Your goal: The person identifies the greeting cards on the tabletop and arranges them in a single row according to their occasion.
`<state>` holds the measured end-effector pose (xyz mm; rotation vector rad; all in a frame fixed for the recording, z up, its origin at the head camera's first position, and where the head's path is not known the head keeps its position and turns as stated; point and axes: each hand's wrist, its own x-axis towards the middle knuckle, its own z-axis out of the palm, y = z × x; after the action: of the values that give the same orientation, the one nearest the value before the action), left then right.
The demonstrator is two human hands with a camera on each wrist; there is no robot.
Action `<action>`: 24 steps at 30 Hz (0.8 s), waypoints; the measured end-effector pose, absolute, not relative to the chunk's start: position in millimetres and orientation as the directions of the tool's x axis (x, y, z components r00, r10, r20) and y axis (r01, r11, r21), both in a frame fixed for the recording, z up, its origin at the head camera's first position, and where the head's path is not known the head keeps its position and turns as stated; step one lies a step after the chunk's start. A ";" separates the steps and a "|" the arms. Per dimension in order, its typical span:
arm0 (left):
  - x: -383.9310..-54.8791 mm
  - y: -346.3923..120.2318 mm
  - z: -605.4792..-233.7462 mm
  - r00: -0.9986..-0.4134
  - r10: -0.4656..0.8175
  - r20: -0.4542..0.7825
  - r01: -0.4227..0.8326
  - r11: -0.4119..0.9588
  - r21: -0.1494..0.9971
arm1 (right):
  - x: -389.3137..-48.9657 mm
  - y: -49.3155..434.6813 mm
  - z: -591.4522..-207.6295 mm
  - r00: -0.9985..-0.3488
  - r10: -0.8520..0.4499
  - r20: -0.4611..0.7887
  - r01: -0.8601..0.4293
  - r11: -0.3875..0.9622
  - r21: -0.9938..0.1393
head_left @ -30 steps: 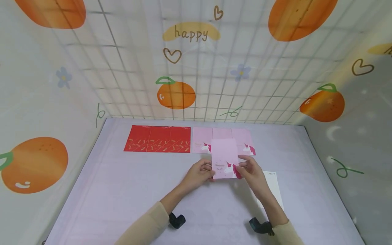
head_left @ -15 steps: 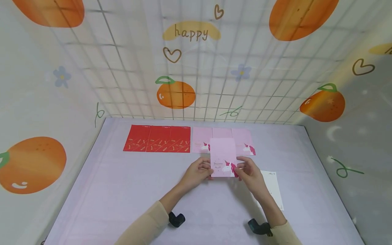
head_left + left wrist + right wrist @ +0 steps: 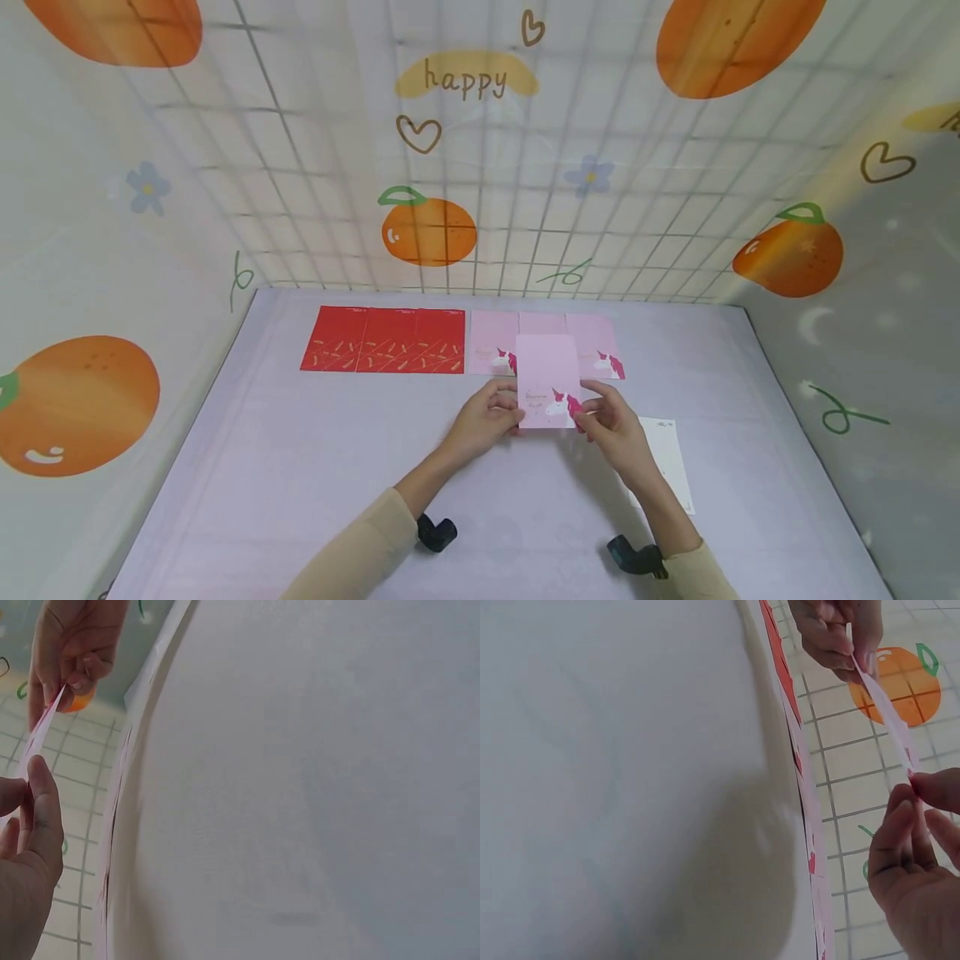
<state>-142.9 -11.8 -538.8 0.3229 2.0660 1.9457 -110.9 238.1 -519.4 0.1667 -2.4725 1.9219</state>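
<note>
A pink card with a unicorn print (image 3: 549,375) is held up off the table between both hands, its printed face toward the head camera. My left hand (image 3: 483,423) pinches its lower left edge between thumb and fingers. At the lower right corner my right hand (image 3: 617,429) pinches it the same way. Both wrist views show the card (image 3: 46,727) nearly edge-on, a thin strip stretched from hand to hand. Behind it lies a row of pink unicorn cards (image 3: 596,346), the middle one partly hidden by the held card.
Left of the pink row, several red cards with gold print (image 3: 384,340) lie side by side. A white card (image 3: 667,458) rests by the right forearm, which partly covers it. The pale table (image 3: 300,467) meets a printed cloth wall (image 3: 660,167) at the back and sides.
Both hands keep their pinch on the pink card. It has risen slightly in the head view and tilts a little differently. The cards on the table have not moved.
</note>
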 end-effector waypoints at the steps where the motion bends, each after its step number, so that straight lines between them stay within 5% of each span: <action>1: -144.0 -10.2 -539.2 -0.937 0.346 -0.052 -0.030 0.069 0.997 | -111.4 239.1 -519.7 -0.994 -0.076 0.074 -0.091 0.250 -0.964; 13: -161.3 23.9 -539.8 -0.960 0.275 -0.062 -0.030 0.118 0.993 | -121.4 251.9 -525.6 -0.995 0.091 0.042 -0.013 0.298 -0.955; 24: -186.2 61.4 -536.7 -0.932 0.360 -0.031 0.036 0.177 0.984 | -133.9 284.4 -531.0 -0.972 0.235 -0.025 0.103 0.325 -0.940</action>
<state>-186.2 61.4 -536.7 0.3805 2.1983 1.8255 -133.9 284.4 -531.0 -0.3151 -2.4609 1.7331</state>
